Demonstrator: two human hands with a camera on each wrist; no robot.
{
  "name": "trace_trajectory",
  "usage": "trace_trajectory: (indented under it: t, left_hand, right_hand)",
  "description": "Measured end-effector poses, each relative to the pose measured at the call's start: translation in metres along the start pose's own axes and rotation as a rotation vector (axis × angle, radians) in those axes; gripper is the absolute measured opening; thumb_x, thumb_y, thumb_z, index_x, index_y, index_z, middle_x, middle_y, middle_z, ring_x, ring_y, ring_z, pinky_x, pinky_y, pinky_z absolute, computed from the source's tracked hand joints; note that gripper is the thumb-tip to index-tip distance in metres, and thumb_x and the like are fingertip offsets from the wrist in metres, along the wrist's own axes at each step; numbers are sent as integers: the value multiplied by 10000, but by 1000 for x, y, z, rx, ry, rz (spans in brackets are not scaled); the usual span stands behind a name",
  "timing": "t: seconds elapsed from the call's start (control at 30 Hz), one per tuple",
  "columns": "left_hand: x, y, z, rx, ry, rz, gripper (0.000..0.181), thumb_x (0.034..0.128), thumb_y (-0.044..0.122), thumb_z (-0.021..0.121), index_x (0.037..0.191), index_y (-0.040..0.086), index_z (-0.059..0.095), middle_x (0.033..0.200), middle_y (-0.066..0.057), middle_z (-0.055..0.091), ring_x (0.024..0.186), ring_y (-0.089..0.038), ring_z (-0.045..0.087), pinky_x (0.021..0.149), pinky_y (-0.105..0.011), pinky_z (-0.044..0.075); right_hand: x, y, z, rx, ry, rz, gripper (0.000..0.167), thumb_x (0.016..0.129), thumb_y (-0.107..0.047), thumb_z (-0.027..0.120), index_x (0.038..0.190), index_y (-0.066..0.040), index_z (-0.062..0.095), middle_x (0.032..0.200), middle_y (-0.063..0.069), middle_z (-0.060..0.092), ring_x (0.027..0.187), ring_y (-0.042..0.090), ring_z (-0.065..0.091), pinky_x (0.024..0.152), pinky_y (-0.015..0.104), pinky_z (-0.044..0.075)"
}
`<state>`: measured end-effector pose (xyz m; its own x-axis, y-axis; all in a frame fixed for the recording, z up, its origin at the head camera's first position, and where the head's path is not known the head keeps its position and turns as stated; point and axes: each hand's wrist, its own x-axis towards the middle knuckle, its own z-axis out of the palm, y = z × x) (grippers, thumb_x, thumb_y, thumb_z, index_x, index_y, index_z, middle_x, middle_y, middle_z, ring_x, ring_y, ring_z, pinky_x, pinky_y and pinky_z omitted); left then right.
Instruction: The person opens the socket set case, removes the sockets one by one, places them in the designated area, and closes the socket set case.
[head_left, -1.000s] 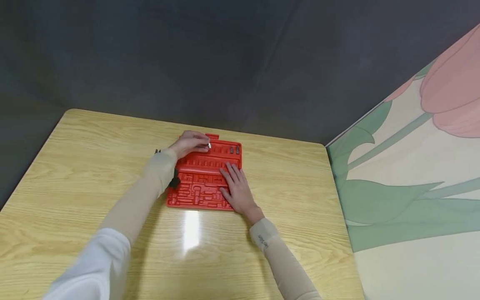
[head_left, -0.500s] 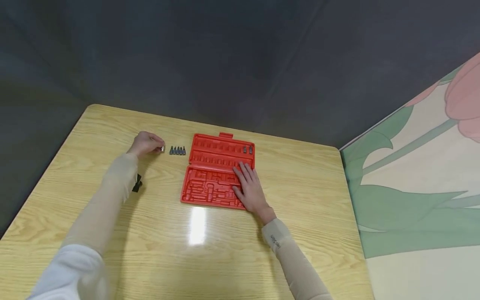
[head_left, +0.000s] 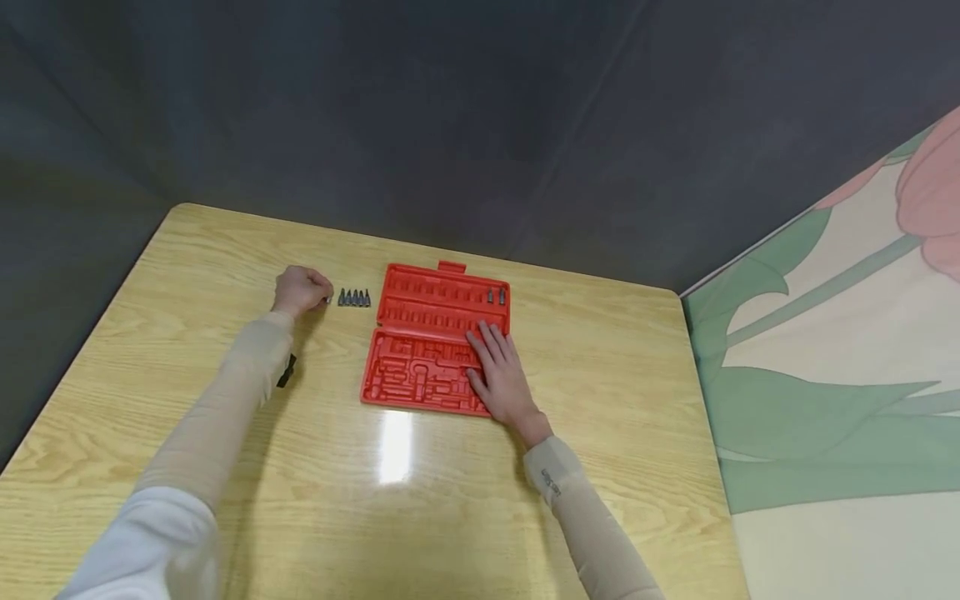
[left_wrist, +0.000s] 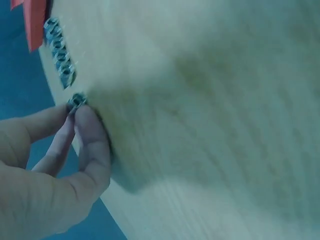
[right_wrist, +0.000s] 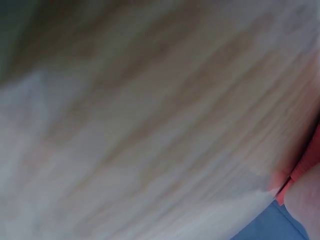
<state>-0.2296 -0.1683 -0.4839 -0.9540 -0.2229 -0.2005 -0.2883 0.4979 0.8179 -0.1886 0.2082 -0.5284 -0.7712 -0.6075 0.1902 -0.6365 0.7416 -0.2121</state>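
Note:
My left hand (head_left: pixel 300 290) pinches a small metal bit (left_wrist: pixel 77 101) between thumb and fingertips, low over the table at the left end of a short row of bits (head_left: pixel 354 298). In the left wrist view the row (left_wrist: pixel 60 52) stands just beyond the fingertips. An opened red case (head_left: pixel 427 371) lies to the right of the row, with two dark bits (head_left: pixel 496 296) in its upper right slots. My right hand (head_left: pixel 504 385) rests with spread, fairly straight fingers on the case's right side. Only a bit of that hand (right_wrist: pixel 306 200) shows in the right wrist view.
The wooden table (head_left: pixel 450 500) has its far edge along a dark curtain (head_left: pixel 375 125). A wall hanging with tulips (head_left: pixel 817 392) stands along the right side. A black object (head_left: pixel 287 372) shows beside the left wrist.
My left hand has carried the bit from the case leftward to the row, lately shifting slightly closer to it. My right hand stays on the case. The view has shifted a little.

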Motion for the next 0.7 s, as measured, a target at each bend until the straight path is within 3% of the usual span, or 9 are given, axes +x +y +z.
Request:
trace_trajectory:
  t: [0.17, 0.47, 0.6, 0.7]
  left_hand:
    - [-4, -1, 10, 11, 62, 19, 182, 899, 55, 622, 963, -102, 688, 962, -250, 674, 760, -288, 604, 787, -424, 502]
    - [-1, 1, 23, -28, 77, 3, 214, 901, 81, 657, 975, -119, 680, 965, -258, 660, 940, -402, 573, 993, -515, 397]
    - [-1, 1, 24, -19, 85, 28, 225, 904, 90, 663, 956, -127, 692, 947, -265, 671, 929, -402, 575, 1029, -537, 338]
    - [-1, 1, 24, -23, 79, 40, 222, 907, 85, 658, 954, -128, 697, 921, -257, 681, 857, -374, 595, 967, -521, 404]
  right_hand:
    - [0, 2, -4, -18, -18, 12, 576, 990, -275, 496, 1505, -83, 324, 1571, 161, 209, 1443, 328, 151, 1158, 494, 97]
    - [-3, 9, -7, -32, -13, 9, 570, 994, -278, 486, 1505, -86, 322, 1571, 161, 209, 1442, 329, 153, 1154, 508, 104]
    - [-5, 10, -10, -29, -20, 13, 572, 996, -279, 482, 1507, -82, 318, 1573, 161, 202, 1444, 324, 143, 1155, 505, 99]
    - [-7, 11, -11, -30, -23, 21, 570, 995, -277, 485, 1505, -81, 322, 1573, 160, 202, 1445, 322, 140, 1155, 503, 96]
